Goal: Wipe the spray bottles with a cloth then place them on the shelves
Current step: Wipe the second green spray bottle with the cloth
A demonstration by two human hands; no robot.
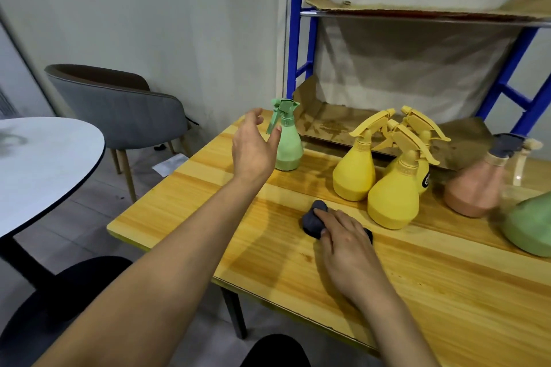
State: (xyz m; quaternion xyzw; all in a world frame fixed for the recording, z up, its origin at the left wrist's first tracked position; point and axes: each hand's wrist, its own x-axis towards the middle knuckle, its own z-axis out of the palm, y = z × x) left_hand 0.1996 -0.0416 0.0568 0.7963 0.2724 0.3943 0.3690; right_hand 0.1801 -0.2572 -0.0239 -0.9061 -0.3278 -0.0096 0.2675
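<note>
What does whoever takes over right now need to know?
Left hand: open, reaching at the small green bottle, not gripping it.
Right hand: grips the cloth on the table.
Three yellow bottles, pink bottle and large green bottle stand on the table to the right.
Done: no bottle on the shelves in view; wiping cannot be judged.
Left: wipe each bottle, shelve it.
</note>
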